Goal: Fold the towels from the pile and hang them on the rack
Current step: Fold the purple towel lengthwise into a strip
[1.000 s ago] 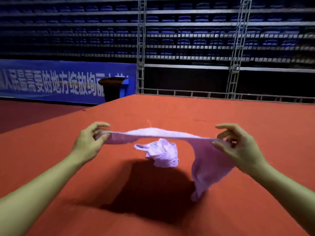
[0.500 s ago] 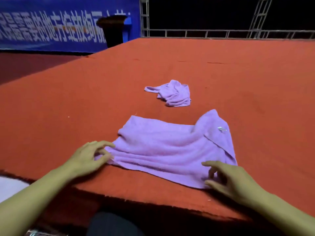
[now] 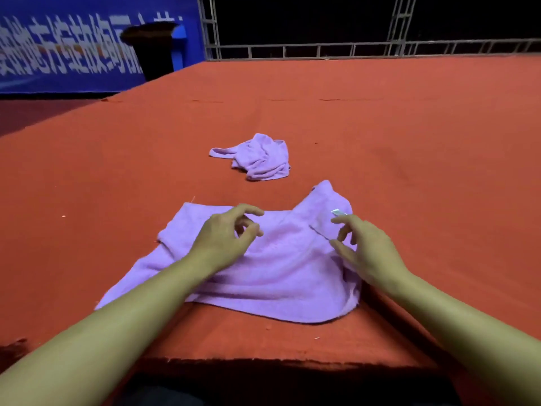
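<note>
Rumpled lilac terry towel (image 3: pixel 263 268) on red surface (image 3: pixel 409 148): soft, limp, light; take far corners. Both hands, left (image 3: pixel 225 235) and right (image 3: pixel 363 247), loosely curled above, holding nothing.

A lilac towel (image 3: pixel 272 268) lies spread but rumpled on the red-covered table (image 3: pixel 409 142), near its front edge, its far right corner folded over and showing a small white tag. A second lilac towel (image 3: pixel 257 158) sits crumpled in a heap farther back on the table, apart from the first.
</note>
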